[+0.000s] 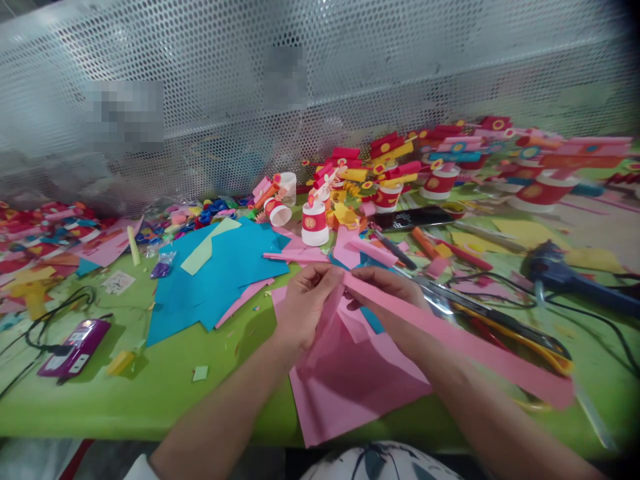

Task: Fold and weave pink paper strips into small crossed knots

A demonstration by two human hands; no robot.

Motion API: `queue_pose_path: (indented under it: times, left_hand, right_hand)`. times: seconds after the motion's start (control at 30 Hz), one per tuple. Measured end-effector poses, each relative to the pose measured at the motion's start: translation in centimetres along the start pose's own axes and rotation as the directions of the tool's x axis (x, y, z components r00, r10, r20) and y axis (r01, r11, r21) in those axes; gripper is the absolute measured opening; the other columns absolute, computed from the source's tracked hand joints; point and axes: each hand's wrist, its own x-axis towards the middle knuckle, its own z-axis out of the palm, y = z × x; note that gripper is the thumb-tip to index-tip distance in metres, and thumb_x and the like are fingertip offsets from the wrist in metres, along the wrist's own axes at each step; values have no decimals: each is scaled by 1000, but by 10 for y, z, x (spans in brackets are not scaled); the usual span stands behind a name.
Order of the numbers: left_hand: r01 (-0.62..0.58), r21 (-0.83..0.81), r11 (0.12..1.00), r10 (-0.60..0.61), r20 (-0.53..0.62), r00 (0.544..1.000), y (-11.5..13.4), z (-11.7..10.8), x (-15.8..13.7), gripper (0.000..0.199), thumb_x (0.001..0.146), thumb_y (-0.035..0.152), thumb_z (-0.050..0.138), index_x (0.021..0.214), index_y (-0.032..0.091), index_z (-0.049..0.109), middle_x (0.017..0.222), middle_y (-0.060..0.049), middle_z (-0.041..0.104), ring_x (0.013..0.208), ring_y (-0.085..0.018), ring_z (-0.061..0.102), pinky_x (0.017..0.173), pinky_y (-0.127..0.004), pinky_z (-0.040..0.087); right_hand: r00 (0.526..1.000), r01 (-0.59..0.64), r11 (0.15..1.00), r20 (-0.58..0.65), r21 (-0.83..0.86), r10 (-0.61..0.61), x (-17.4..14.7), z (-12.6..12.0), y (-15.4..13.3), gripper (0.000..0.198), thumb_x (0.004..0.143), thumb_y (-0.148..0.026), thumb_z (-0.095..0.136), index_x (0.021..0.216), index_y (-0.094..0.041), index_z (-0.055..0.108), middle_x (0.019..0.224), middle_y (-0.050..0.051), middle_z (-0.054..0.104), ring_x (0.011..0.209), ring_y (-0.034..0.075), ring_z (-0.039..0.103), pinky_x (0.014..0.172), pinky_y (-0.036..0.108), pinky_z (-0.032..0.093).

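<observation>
Near the middle of the table, my left hand (306,303) pinches the end of a long pink paper strip (465,337) between thumb and fingers. Close beside it my right hand (397,290) is closed on the same strip, which folds down between the hands and trails right over my right forearm. Some of the right fingers are hidden by the paper. Beneath both hands lies a larger pink paper sheet (350,407). Just beyond them are more pink pieces and an upturned white paper cup (315,235) with a red band.
Blue paper sheets (200,287) lie left, near a purple power strip (77,348) with cables. On the right are scissors (515,333) with yellow-and-black handles and a blue glue gun (565,277). Decorated cups (441,181) line the back before a perforated metal panel (210,87).
</observation>
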Motion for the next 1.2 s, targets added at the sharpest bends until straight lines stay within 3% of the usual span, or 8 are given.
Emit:
queue_pose_path:
  times: [0.2,0.37,0.47,0.6,0.8,0.93,1.2]
  left_hand:
    - [-119,97,988,123,-37,992,2,1,-2,18,86,36,73,86,18,72,81,-1,67,76,-11,60,74,-23,49]
    - [-185,178,966,193,-27,981,4,4,-7,18,89,37,70,88,19,72,83,-2,68,78,-13,60,75,-24,49]
    - [-210,176,962,215,-9,977,4,6,-8,17,90,36,69,88,19,72,82,-1,67,78,-13,60,75,-25,49]
    - [-225,216,950,228,14,974,4,6,-9,17,91,36,67,90,19,72,85,-2,68,82,-14,61,77,-26,49]
    - [-177,169,970,168,66,984,10,7,-14,15,89,35,69,89,20,72,80,-2,67,75,-14,61,73,-26,49]
    - [-225,174,959,210,101,972,13,9,-16,16,84,29,74,97,20,74,92,-5,71,83,-17,64,80,-29,51]
    - [-228,155,961,219,70,973,9,7,-13,9,85,27,73,91,20,74,86,-4,71,81,-16,65,80,-29,52]
  right_hand:
    - [1000,-24,991,-1,-132,24,-4,8,-20,34,68,-33,89,97,-24,74,93,2,75,79,18,68,69,27,56]
    - [999,-14,988,-35,-151,9,-5,8,-21,29,77,-44,83,94,-22,75,83,2,73,73,18,67,67,27,56]
    - [999,13,984,-46,-180,-22,-6,9,-21,29,83,-48,76,94,-21,76,88,4,74,70,17,66,67,28,56]
    - [994,41,984,-91,-173,-57,-7,11,-22,30,86,-51,71,89,-21,76,90,5,73,74,18,66,70,29,58]
    - [989,-15,988,-148,-151,-7,-7,5,-13,28,84,-51,73,83,-23,75,80,4,71,74,20,66,70,33,57]
    - [991,-18,989,-137,-148,-2,-6,2,-12,27,84,-50,73,84,-23,76,79,4,71,75,21,66,70,33,56]
    - [990,-25,994,-141,-103,10,-5,5,-15,26,81,-48,77,76,-23,75,74,3,70,71,19,64,66,30,53]
